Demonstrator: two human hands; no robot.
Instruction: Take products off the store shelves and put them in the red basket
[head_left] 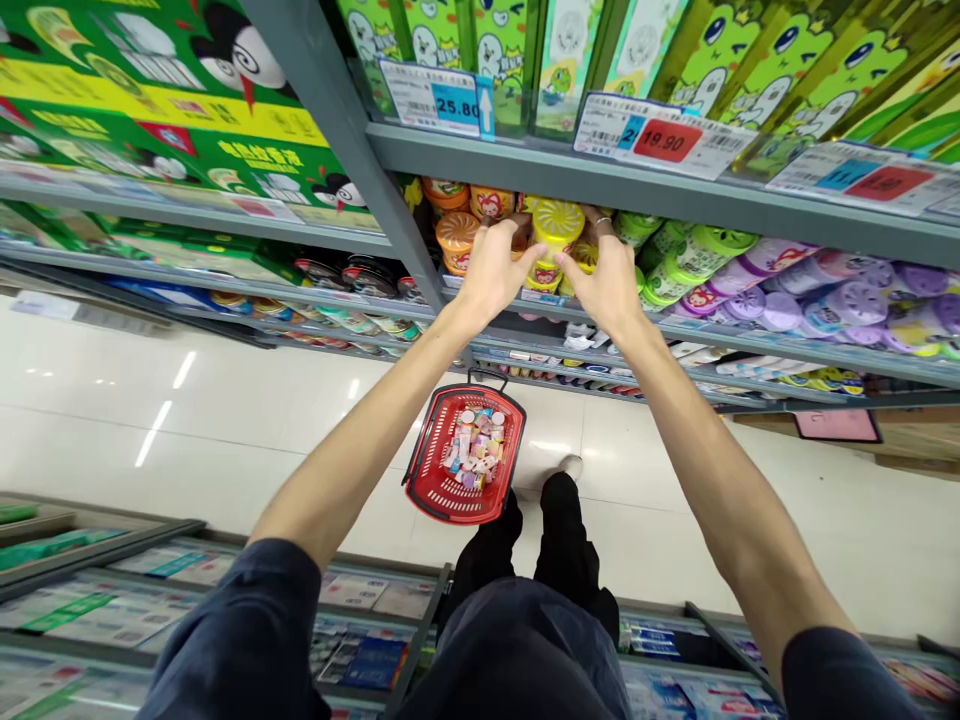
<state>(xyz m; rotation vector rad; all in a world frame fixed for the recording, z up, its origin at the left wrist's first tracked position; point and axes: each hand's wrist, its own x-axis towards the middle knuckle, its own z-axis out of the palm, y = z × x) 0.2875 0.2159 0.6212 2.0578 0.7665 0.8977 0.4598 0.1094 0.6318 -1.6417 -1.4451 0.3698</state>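
Fingers (532, 256) of the left hand (491, 268) and right hand (609, 285) appear to grasp a yellow tub (558, 222) from both sides, thumbs at its front, on a shelf (750, 340) crowded with similar tubs: orange tubs (457, 238) just left of the fingers, green tubs (712, 245) then purple tubs (855, 305) to the right. The step in hand looks like gripping this one tub; moving it would call for an even two-handed hold, clear of the shelf edge (525, 162) above the fingers. Price tags (442, 100) up there read 25.80 and, on red, 19.90; their small print is illegible. Lettering on the tubs is too small to read. Green boxes (165, 110), up and left, seem to say 电热蚊香液. Below the fingers, a red basket (454, 512) holds small items (480, 450).
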